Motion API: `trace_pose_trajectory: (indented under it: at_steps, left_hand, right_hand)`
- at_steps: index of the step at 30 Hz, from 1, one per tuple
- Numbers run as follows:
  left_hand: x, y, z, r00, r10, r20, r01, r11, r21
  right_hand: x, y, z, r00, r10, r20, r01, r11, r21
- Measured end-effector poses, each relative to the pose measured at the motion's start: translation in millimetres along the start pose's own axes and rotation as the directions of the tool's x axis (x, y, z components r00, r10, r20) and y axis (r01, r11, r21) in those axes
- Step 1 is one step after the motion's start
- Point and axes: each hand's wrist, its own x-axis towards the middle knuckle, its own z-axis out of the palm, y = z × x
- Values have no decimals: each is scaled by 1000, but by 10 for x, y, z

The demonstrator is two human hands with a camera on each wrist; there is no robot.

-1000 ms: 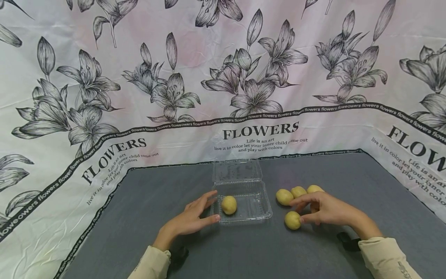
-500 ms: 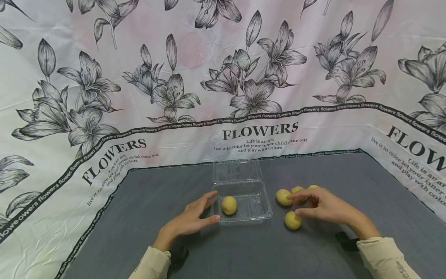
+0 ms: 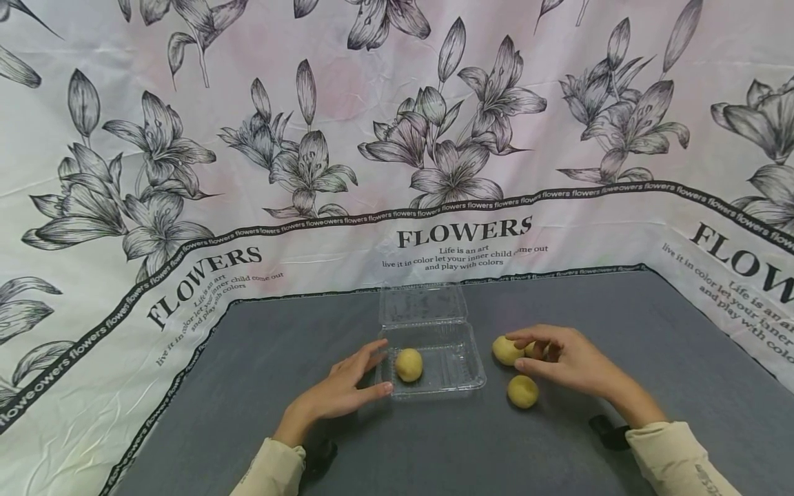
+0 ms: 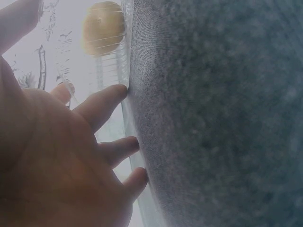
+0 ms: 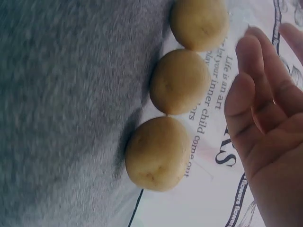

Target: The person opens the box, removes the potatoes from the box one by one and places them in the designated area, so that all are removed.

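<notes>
A clear plastic clamshell container (image 3: 443, 396) lies with its lid folded back, and a potato (image 3: 409, 365) sits in its left part. Beside its left wall is my left hand (image 3: 338, 388), fingers spread; in the left wrist view several fingertips (image 4: 130, 182) touch the container's side. My right hand (image 3: 571, 359) hovers over the loose potatoes, fingers slightly bent and nothing in them. Nearest me lies one potato (image 3: 523, 392); another potato (image 3: 506, 350) is left of the fingers. The right wrist view has three potatoes (image 5: 158, 153) in a row, apart from the hand.
A grey tabletop (image 3: 434, 448) carries everything. Behind and at both sides hangs a white cloth (image 3: 347, 262) printed with flowers and lettering. The raised lid (image 3: 423, 305) stands toward the back cloth.
My right hand has moved off the nearest potato, away from me and slightly up, over the potatoes behind, and now hides the farthest one. The left hand stays in place.
</notes>
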Motion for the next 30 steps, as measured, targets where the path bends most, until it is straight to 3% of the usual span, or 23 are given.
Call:
trace_pose_trajectory:
  at_steps: [6,14,23,30]
  left_hand:
    - [2,-7,-5,1000,1,4,-1,1000,10]
    - [3,-8,-9,1000,12,-1,-12,1000,11]
    - [-2,1,-9,1000,6,-1,-6,1000,11]
    - [-2,-2,-15,1000,-3,2,3,1000,12]
  right_hand:
    - [50,-59,59,998,-35,-50,34,999,-23]
    - [108,-90,108,999,-21,-29,20,999,-37]
    - [200,-131,171,997,-77,7,76,995,64]
    - [287,-166,246,994,-105,10,105,993,57]
